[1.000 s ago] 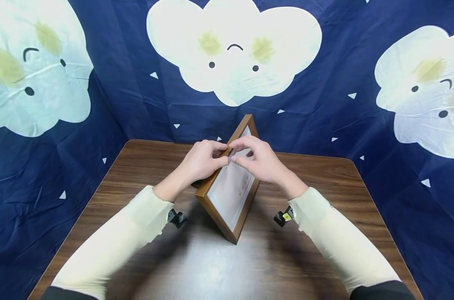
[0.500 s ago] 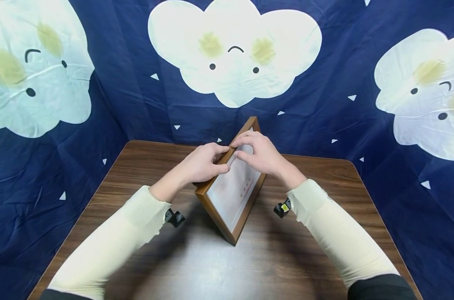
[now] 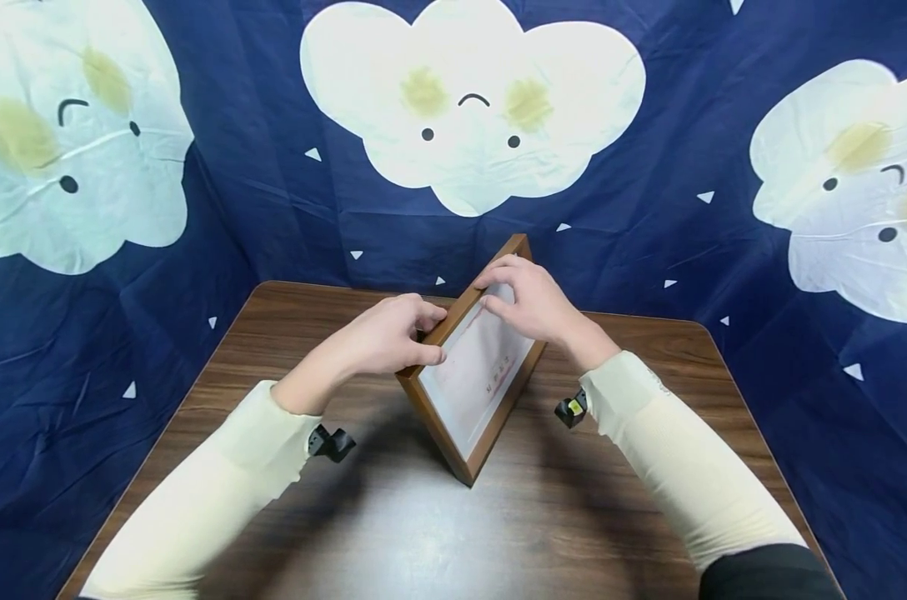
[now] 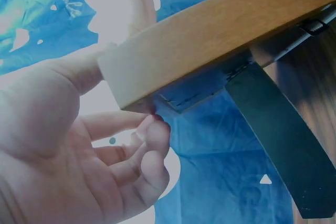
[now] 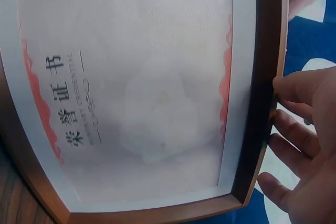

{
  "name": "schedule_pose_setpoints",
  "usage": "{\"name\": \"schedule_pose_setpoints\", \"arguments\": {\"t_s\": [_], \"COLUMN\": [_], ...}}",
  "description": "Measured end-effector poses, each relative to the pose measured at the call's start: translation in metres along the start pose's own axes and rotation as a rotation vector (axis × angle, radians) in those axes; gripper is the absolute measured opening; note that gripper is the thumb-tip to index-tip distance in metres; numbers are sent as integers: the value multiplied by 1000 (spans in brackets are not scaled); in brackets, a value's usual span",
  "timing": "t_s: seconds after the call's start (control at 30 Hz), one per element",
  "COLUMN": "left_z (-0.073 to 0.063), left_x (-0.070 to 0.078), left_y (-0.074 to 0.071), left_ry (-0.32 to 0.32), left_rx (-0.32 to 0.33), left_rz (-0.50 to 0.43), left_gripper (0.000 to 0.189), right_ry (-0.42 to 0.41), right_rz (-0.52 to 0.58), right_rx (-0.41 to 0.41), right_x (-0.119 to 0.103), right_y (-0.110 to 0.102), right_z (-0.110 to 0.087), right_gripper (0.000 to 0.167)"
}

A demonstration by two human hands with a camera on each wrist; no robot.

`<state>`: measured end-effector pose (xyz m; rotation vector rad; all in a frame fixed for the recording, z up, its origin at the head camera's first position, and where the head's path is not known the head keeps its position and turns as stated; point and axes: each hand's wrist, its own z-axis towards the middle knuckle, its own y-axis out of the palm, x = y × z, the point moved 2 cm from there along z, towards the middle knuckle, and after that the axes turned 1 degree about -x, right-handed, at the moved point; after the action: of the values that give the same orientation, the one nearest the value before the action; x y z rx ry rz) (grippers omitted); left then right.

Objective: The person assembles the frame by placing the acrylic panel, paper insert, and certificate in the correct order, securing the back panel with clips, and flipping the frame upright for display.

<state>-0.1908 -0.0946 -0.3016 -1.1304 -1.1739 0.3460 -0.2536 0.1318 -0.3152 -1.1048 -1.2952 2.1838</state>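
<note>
A brown picture frame (image 3: 434, 421) stands on its lower edge, leaning, in the middle of the table. Behind its glass is a white certificate (image 5: 163, 77) with red borders and printed characters. At the near upper corner my left hand (image 3: 371, 337) pinches the frame, thumb over the front and fingertips behind. My right hand (image 3: 532, 300) rests its fingertips along the upper edge, farther back. A dark support leg (image 4: 278, 135) sticks out from the frame's back in the left wrist view; in the head view it is hidden.
The wood-grain table (image 3: 618, 492) has rounded far corners. Dark blue cloth (image 3: 258, 208) with white clouds hangs behind it and on both sides. A small black camera (image 3: 332, 443) is worn at the left wrist, another camera (image 3: 571, 408) at the right.
My hands have drawn apart along the upper edge, the left toward the near corner, the right toward the far end. The frame's far end has turned slightly right.
</note>
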Motion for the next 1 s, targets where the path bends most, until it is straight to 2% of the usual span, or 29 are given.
{"name": "schedule_pose_setpoints", "arguments": {"t_s": [0.23,0.4,0.7,1.0], "left_z": [-9,-8,-4,0], "left_x": [3,0,-16,-27], "left_y": [-4,-8,-12,-15], "left_ry": [-1,-23,-117,-117], "left_rx": [-33,-25,73,194], "left_rz": [21,22,31,67], "left_gripper": [59,51,38,30], "right_ry": [45,67,138,176], "right_rz": [-81,-116,-84,-123], "right_rx": [-22,-25,-16,-6], "right_x": [10,15,25,34], "right_y": [-3,-7,-16,-22], "right_z": [5,5,0,-8], "right_gripper": [28,28,27,26]}}
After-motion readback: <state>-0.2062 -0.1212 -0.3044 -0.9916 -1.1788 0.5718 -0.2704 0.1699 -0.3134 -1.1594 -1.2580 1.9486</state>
